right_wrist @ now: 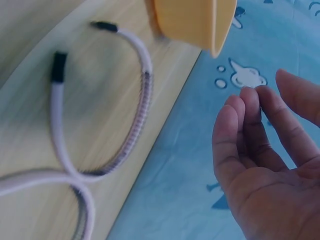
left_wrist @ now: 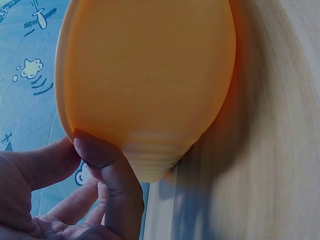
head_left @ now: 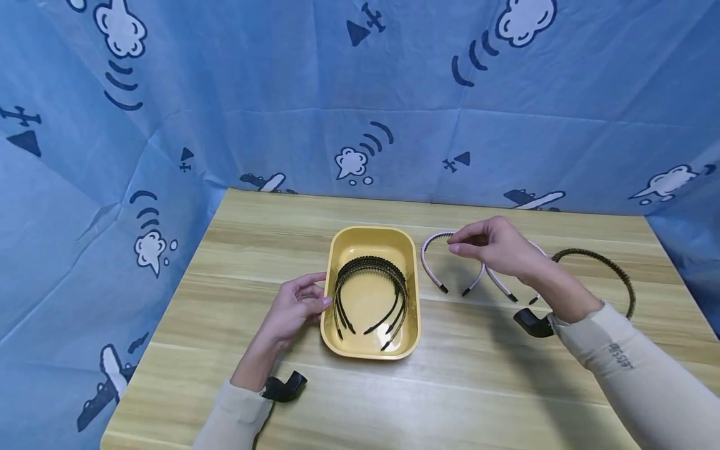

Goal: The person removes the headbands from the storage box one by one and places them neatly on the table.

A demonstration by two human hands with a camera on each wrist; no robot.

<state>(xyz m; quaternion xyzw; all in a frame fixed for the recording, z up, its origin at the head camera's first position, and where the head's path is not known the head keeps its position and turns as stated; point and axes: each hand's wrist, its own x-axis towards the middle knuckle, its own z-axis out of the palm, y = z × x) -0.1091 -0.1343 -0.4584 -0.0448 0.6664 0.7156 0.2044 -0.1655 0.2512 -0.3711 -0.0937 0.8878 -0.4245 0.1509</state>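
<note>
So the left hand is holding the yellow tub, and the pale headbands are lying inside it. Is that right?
Not quite: the pale headbands are not in the tub but on the table beside it, as the head view shows. The left hand is indeed holding the yellow tub.

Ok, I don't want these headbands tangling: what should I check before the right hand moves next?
1. Left hand steadying the yellow tray: ok, it grips the side rim.
2. Right hand free: ok, its fingers hold nothing.
3. Pale headbands separate: not ok, two cross each other.
4. Space in the tray: ok, bare floor shows inside the arches of the black headbands.
5. Dark headband at far right clear of the pale ones: cannot tell, the right forearm hides part.
</note>
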